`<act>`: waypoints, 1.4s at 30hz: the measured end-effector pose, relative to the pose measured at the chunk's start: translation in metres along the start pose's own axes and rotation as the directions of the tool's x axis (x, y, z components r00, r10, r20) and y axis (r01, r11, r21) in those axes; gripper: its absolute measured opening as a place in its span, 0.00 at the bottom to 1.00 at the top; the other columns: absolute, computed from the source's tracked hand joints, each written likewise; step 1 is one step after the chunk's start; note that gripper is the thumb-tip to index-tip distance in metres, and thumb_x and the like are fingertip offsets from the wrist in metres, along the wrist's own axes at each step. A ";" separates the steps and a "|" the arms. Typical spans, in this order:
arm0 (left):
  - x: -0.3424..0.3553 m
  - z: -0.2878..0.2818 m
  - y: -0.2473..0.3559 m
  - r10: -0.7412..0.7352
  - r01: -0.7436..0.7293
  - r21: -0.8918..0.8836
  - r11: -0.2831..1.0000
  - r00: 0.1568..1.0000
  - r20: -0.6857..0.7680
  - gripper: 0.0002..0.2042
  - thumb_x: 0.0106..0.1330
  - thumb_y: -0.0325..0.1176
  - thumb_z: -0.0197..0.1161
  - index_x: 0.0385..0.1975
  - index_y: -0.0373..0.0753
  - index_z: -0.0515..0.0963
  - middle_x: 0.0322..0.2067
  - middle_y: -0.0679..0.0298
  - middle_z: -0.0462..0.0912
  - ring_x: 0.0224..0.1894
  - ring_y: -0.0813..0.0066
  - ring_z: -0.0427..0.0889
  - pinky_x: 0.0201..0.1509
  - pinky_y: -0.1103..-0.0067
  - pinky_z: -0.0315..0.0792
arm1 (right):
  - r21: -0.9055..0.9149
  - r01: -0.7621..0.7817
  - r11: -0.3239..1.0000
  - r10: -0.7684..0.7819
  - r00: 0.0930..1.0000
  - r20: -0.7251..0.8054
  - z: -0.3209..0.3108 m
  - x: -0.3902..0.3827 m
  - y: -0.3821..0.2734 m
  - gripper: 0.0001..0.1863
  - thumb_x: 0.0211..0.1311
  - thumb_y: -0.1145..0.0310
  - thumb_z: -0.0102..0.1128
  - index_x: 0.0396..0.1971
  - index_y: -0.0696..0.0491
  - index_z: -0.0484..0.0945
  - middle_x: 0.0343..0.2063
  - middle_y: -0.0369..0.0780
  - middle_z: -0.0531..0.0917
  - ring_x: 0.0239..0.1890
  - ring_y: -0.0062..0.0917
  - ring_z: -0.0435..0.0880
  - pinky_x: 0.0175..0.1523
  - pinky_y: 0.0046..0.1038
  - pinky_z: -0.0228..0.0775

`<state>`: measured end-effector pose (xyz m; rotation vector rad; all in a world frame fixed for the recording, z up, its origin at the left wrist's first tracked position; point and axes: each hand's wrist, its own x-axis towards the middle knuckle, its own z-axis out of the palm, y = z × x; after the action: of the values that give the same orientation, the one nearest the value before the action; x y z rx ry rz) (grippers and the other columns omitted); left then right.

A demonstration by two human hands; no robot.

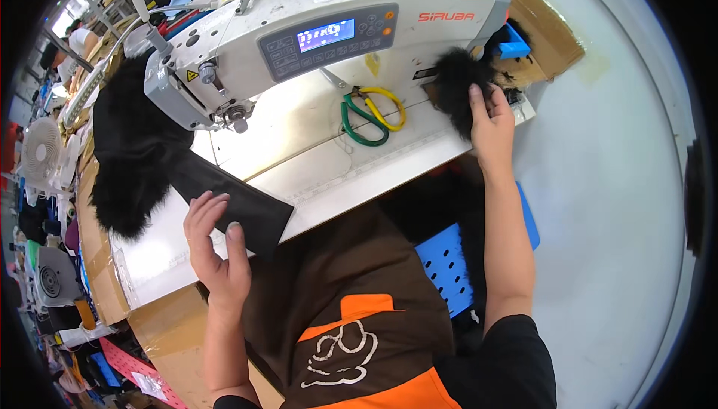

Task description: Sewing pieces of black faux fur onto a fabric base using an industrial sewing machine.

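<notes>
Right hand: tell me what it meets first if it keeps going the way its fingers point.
The right hand already touches the black fur piece; beyond looks like the blue bin, though depth is unclear.

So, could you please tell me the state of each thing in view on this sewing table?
Sewing machine: display lit.
Black fabric strip: flat on the table, left hand pressing its end.
Black fur piece: at the table's right end, right hand grasping it.
Two scissors: lying closed, untouched.
Fur pile: heaped at left.
</notes>
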<state>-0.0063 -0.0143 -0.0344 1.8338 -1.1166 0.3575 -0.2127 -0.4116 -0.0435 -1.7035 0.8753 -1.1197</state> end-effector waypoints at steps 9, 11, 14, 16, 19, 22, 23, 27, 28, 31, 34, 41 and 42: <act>-0.006 0.036 0.033 -0.012 0.033 -0.157 0.987 0.991 0.133 0.05 0.69 0.23 0.66 0.43 0.35 0.84 0.46 0.57 0.89 0.60 0.50 0.82 0.75 0.53 0.65 | 0.435 -0.421 0.796 0.373 0.907 0.196 0.012 0.004 0.010 0.19 0.78 0.63 0.64 0.61 0.57 0.80 0.51 0.35 0.88 0.55 0.16 0.81 0.60 0.21 0.72; -0.010 0.039 0.035 -0.025 0.049 -0.158 0.986 0.989 0.148 0.05 0.70 0.23 0.66 0.42 0.35 0.84 0.46 0.58 0.89 0.60 0.50 0.82 0.75 0.53 0.65 | 0.365 -0.373 0.853 0.328 0.927 0.182 0.022 0.003 0.010 0.21 0.76 0.64 0.67 0.62 0.58 0.79 0.52 0.37 0.87 0.57 0.18 0.81 0.61 0.23 0.72; -0.016 0.039 0.035 -0.056 0.082 -0.150 0.985 0.984 0.170 0.04 0.69 0.23 0.66 0.41 0.36 0.84 0.45 0.60 0.89 0.60 0.51 0.82 0.75 0.52 0.65 | 0.244 -0.207 0.947 0.162 0.968 0.191 0.042 -0.011 0.001 0.27 0.71 0.65 0.72 0.64 0.60 0.76 0.55 0.40 0.86 0.59 0.22 0.82 0.64 0.26 0.72; -0.018 0.040 0.035 -0.071 0.098 -0.146 0.985 0.981 0.181 0.04 0.69 0.23 0.67 0.41 0.36 0.85 0.45 0.60 0.89 0.59 0.51 0.83 0.75 0.52 0.64 | 0.132 -0.067 0.989 0.028 0.960 0.278 0.042 -0.016 -0.009 0.33 0.65 0.68 0.78 0.65 0.63 0.72 0.59 0.44 0.83 0.61 0.28 0.82 0.69 0.31 0.71; -0.020 0.043 0.038 -0.079 0.115 -0.169 0.979 0.975 0.207 0.04 0.69 0.23 0.67 0.41 0.37 0.85 0.45 0.60 0.89 0.59 0.52 0.83 0.75 0.53 0.64 | -0.001 0.075 0.997 -0.072 0.963 0.261 0.041 -0.015 0.011 0.29 0.68 0.70 0.74 0.65 0.62 0.73 0.56 0.43 0.85 0.58 0.25 0.84 0.66 0.29 0.72; -0.021 0.042 0.040 -0.061 0.098 -0.176 0.980 0.977 0.206 0.04 0.69 0.23 0.67 0.40 0.37 0.85 0.44 0.60 0.90 0.58 0.52 0.84 0.75 0.53 0.65 | 0.066 0.155 0.986 -0.160 0.984 0.076 0.023 -0.002 0.026 0.25 0.71 0.73 0.71 0.64 0.60 0.74 0.51 0.41 0.88 0.51 0.22 0.85 0.61 0.25 0.75; -0.022 0.040 0.039 -0.068 0.107 -0.186 0.977 0.976 0.204 0.05 0.69 0.23 0.67 0.41 0.36 0.85 0.44 0.60 0.90 0.58 0.53 0.84 0.75 0.53 0.65 | 0.161 0.161 0.974 -0.159 0.987 -0.024 0.021 -0.003 0.010 0.21 0.77 0.70 0.65 0.65 0.58 0.75 0.47 0.40 0.89 0.42 0.18 0.84 0.52 0.22 0.75; -0.024 0.039 0.043 -0.120 0.191 -0.326 0.926 0.967 0.226 0.09 0.68 0.22 0.67 0.46 0.34 0.83 0.44 0.57 0.89 0.55 0.55 0.86 0.73 0.53 0.67 | 0.390 0.211 0.897 -0.088 0.947 -0.309 -0.008 -0.002 -0.018 0.22 0.84 0.58 0.55 0.68 0.55 0.73 0.37 0.36 0.85 0.30 0.17 0.74 0.36 0.24 0.69; -0.028 0.037 0.041 -0.093 0.180 -0.352 0.918 0.964 0.249 0.13 0.68 0.21 0.67 0.51 0.32 0.82 0.46 0.55 0.89 0.53 0.57 0.87 0.69 0.59 0.73 | 0.494 0.193 0.848 -0.061 0.961 -0.271 -0.007 -0.011 -0.034 0.23 0.85 0.57 0.54 0.68 0.55 0.73 0.30 0.33 0.77 0.26 0.16 0.67 0.32 0.23 0.62; -0.027 0.047 0.050 -0.115 0.284 -0.476 0.832 0.928 0.353 0.14 0.71 0.22 0.66 0.55 0.31 0.80 0.48 0.54 0.89 0.52 0.61 0.88 0.63 0.69 0.77 | 0.707 0.003 0.707 0.007 1.000 -0.011 -0.003 -0.054 -0.069 0.22 0.86 0.52 0.48 0.68 0.48 0.75 0.22 0.28 0.62 0.20 0.14 0.56 0.26 0.22 0.52; -0.023 0.068 0.070 -0.201 0.477 -0.587 0.654 0.858 0.473 0.16 0.75 0.25 0.64 0.60 0.30 0.77 0.51 0.54 0.88 0.53 0.65 0.88 0.61 0.74 0.79 | 0.832 -0.278 0.480 0.015 0.951 0.308 -0.004 -0.095 -0.070 0.23 0.87 0.49 0.43 0.72 0.41 0.71 0.19 0.27 0.61 0.17 0.15 0.55 0.25 0.23 0.50; -0.021 0.088 0.094 -0.279 0.733 -0.653 0.191 0.678 0.680 0.16 0.81 0.29 0.62 0.64 0.32 0.76 0.48 0.69 0.85 0.50 0.86 0.78 0.58 0.82 0.75 | 0.701 -0.662 0.266 0.130 0.745 0.654 0.047 -0.170 -0.072 0.21 0.87 0.49 0.41 0.68 0.39 0.76 0.22 0.26 0.62 0.21 0.15 0.59 0.29 0.23 0.60; -0.028 0.091 0.085 -0.318 0.726 -0.666 0.171 0.681 0.660 0.14 0.81 0.29 0.62 0.61 0.31 0.78 0.46 0.70 0.85 0.48 0.87 0.78 0.56 0.82 0.75 | 0.709 -0.665 0.235 0.167 0.746 0.644 0.056 -0.177 -0.078 0.20 0.87 0.51 0.43 0.66 0.42 0.76 0.23 0.28 0.65 0.23 0.16 0.62 0.33 0.24 0.64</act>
<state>-0.1095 -0.0875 -0.0522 1.0882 -0.5330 -0.9794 -0.2145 -0.2107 -0.0364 -0.5657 0.2172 -0.5307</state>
